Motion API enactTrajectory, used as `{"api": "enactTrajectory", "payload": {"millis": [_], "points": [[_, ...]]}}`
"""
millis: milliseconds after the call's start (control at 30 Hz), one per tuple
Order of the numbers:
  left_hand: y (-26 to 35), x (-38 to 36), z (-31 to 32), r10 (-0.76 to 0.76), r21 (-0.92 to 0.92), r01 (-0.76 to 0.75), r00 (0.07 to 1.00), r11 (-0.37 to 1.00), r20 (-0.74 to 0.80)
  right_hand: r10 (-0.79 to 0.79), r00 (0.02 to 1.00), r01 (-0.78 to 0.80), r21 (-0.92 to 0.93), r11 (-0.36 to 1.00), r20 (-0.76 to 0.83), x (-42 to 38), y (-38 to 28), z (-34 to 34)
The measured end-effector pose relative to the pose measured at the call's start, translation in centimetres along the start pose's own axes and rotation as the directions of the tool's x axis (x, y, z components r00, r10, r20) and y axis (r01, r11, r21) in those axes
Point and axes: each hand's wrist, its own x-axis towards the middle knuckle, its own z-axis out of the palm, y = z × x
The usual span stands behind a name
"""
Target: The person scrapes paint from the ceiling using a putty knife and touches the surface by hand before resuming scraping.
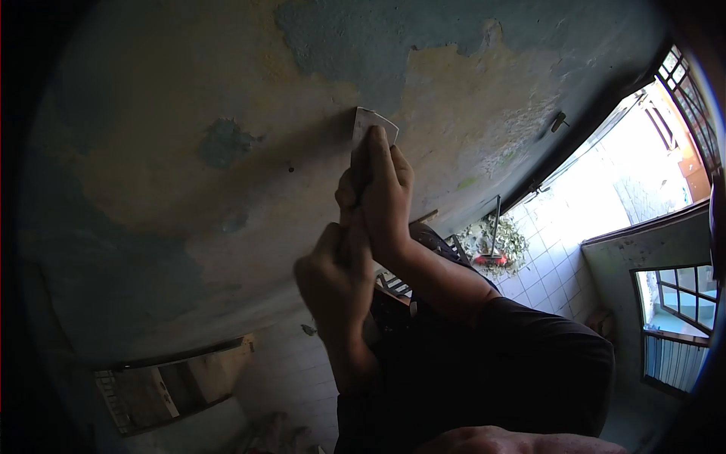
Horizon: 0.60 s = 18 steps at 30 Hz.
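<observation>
blue-and-yellow peeling ceiling, white scraper blade

I am looking up at a ceiling where old blue paint is peeling away in patches, leaving bare yellowish plaster showing across most of it. Daylight is pouring in through a wide doorway on the right, washing out the white floor tiles beyond it. A red broom is leaning beside a heap of leafy rubbish. A barred window is glowing at the lower right, and a dim opening is sitting at the lower left.
</observation>
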Motion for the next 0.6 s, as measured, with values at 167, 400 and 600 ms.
{"api": "enactTrajectory", "payload": {"millis": [167,400,600], "points": [[-0.5,1.8,-2.2,0.062,0.056,-0.065,0.997,0.996,0.052,-0.003,1.0,0.004,0.038,0.999,-0.02,-0.5,0.6,1.2],[-0.8,-1.5,2.9,-0.044,-0.145,0.037,0.998,0.989,-0.042,-0.156,0.987,0.163,-0.203,0.966,0.046,1.0,-0.1,-1.3],[-0.4,-2.3,3.5,-0.097,-0.164,0.087,0.994,0.983,-0.055,-0.073,0.996,0.082,-0.271,0.959,0.044,0.4,-1.1,-1.4]]}}
